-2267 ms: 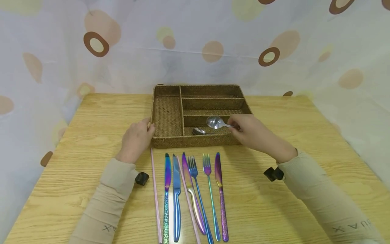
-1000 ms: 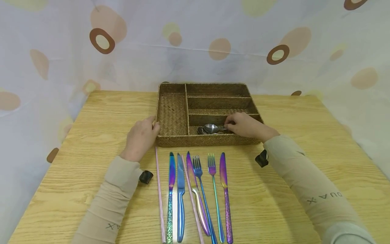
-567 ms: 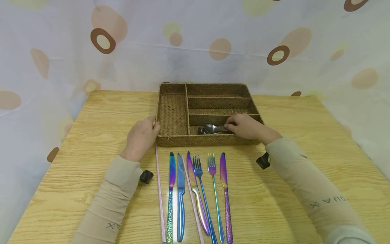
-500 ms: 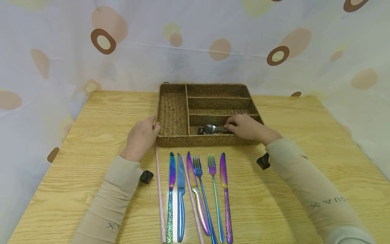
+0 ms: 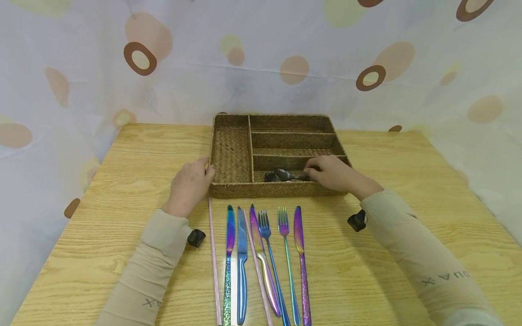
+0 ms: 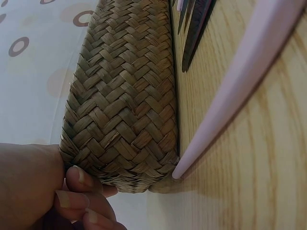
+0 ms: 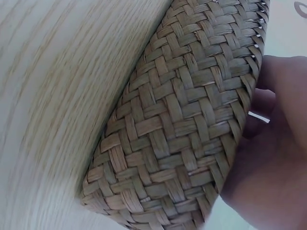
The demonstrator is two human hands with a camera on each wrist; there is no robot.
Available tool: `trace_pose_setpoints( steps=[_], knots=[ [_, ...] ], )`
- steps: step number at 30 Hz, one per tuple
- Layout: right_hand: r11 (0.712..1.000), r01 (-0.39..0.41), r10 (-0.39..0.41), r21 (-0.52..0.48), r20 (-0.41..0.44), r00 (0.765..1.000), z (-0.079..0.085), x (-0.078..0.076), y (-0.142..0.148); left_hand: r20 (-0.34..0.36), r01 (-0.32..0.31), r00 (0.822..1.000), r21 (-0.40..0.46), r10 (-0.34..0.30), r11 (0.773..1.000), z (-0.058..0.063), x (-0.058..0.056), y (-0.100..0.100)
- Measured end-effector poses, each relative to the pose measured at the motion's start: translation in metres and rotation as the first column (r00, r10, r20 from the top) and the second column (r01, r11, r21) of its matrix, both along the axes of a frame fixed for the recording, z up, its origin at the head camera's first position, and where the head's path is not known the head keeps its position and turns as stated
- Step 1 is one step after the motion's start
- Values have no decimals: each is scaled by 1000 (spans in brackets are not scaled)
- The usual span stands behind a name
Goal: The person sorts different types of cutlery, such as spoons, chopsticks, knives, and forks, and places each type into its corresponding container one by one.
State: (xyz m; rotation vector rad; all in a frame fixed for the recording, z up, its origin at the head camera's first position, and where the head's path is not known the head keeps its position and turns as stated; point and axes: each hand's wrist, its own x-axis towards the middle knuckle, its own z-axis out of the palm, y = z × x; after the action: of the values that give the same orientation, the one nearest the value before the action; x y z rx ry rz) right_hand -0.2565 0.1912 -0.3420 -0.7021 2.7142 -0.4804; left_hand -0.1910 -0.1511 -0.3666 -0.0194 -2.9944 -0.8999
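A brown woven cutlery tray (image 5: 229,154) stands at the back of the table. My left hand (image 5: 186,188) holds its left side near the front corner, with the thumb at the rim; the left wrist view shows the other fingers curled by the woven wall. Inside the front right compartment, my right hand (image 5: 332,173) pinches the handle of a metal spoon (image 5: 282,174). That spoon's bowl lies over another spoon (image 5: 270,177) in the same compartment. The tray wall (image 7: 177,115) hides most of the right fingers in the right wrist view.
In front of the tray lie several knives (image 5: 242,262), two forks (image 5: 286,244) and two pink chopsticks (image 5: 214,258), handles toward me. One chopstick's tip is close to the tray's front left corner. A patterned cloth (image 5: 261,54) hangs behind the table (image 5: 134,181).
My right hand has lowered the spoon from above the tray into the front right compartment. In the last half second its bowl has tilted and looks darker. The left hand keeps its hold.
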Motion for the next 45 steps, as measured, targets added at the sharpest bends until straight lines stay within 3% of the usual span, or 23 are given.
trace_pose_setpoints(
  steps=[6,13,19,26,34,45],
  knots=[
    [997,10,-19,-70,-120,993,6,15,4,7,1,1000,0,-1,1000,0,0,2],
    [986,-24,-20,-164,-264,964,10,41,1,-15,12,1000,-7,-12,1000,-1,0,1],
    [976,-51,-18,-213,-310,951,11,70,-3,-14,14,1000,-2,-14,1000,-2,0,0],
    [967,-48,-22,-252,-269,963,3,105,-10,-25,19,1000,-1,-19,1000,-1,0,-1],
    [977,-4,-36,-214,-181,983,-15,138,-13,-18,22,1000,-11,-22,1000,0,0,0],
    [998,48,-47,36,-40,998,-23,164,-21,-19,22,1000,-3,-22,1000,0,2,-1]
  ],
)
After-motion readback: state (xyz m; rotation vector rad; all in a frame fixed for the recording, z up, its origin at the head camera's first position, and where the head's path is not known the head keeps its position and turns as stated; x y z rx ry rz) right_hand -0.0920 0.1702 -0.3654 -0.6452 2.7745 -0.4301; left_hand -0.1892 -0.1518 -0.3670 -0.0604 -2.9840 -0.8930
